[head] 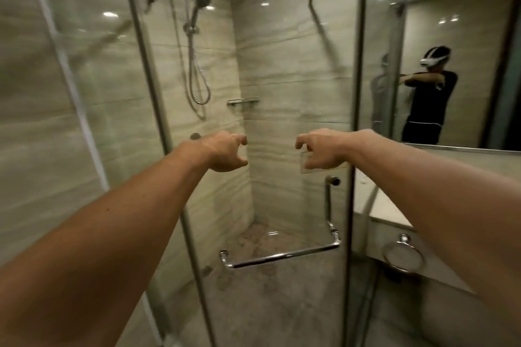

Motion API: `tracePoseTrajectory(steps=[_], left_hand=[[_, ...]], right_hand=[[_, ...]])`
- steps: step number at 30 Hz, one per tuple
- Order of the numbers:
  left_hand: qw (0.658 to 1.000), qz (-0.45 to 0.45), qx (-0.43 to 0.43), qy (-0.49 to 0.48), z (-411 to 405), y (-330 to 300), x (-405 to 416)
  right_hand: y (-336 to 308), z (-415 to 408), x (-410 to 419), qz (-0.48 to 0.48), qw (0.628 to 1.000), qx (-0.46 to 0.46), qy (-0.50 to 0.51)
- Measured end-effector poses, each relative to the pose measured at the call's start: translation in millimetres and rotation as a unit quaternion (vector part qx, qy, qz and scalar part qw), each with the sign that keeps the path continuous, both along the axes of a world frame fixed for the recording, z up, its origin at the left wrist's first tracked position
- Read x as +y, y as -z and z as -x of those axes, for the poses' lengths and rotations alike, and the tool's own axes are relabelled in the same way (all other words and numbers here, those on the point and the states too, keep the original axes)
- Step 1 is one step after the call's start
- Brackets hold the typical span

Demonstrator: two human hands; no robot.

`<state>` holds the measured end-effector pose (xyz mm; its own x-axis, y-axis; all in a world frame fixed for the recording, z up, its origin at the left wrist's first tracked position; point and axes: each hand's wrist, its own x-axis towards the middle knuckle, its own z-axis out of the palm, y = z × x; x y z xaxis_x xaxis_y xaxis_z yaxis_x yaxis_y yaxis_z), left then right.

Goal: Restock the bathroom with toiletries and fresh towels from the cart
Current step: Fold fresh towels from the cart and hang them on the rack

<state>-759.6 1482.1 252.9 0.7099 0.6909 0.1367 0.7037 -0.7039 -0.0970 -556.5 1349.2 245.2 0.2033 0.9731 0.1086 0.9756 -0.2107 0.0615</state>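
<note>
Here both hands (270, 151) reach toward the shower shelf (243, 102).

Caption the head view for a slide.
Both bare hands, left and right, reach empty toward the glass shower stall's corner shelf.

Count on inspection: two hands, left (225, 152) and right (318, 151); one shower head (201, 1); one corner shelf (243, 101); one door handle bar (282, 256); one towel ring (403, 256); one mirror (465, 36).
</note>
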Motion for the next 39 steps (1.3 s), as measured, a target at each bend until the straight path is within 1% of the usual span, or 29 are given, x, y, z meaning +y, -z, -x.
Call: tracePoseTrajectory(steps=[4,8,12,18,20,23,29,35,38,39], left_hand=[[0.998,0.012,-0.007,0.065,-88.0,18.3,-26.6],[0.991,0.024,0.016,0.129,-172.3,35.1,-60.2],[0.979,0.017,0.022,0.204,-258.6,44.3,-94.8],[0.955,0.014,0.039,0.293,-372.9,56.5,-134.3],[0.945,0.017,0.036,0.326,-411.9,58.5,-149.8],[0.924,0.017,0.04,0.38,-469.6,59.0,-176.6],[0.871,0.015,0.046,0.488,-578.1,57.5,-237.5],[0.82,0.013,0.054,0.57,-652.2,77.5,-293.9],[0.791,0.035,0.045,0.609,-681.9,88.8,-331.3],[0.787,0.04,0.044,0.614,-686.6,91.6,-338.1]], right_hand=[[14.8,-72.0,-50.4,0.007,0.998,0.011,0.054],[30.8,-129.0,-95.9,0.02,0.994,0.031,0.105],[46.5,-189.0,-141.3,0.01,0.985,0.044,0.164],[61.7,-273.0,-215.4,0.019,0.956,0.078,0.281],[63.7,-297.9,-239.6,0.024,0.946,0.075,0.313],[62.2,-328.6,-274.3,0.022,0.929,0.081,0.361],[54.4,-384.8,-342.4,-0.007,0.878,0.096,0.469],[68.9,-414.4,-393.1,0.006,0.827,0.103,0.553],[74.5,-422.5,-422.8,0.022,0.801,0.105,0.59],[75.7,-423.7,-428.5,0.026,0.798,0.106,0.593]])
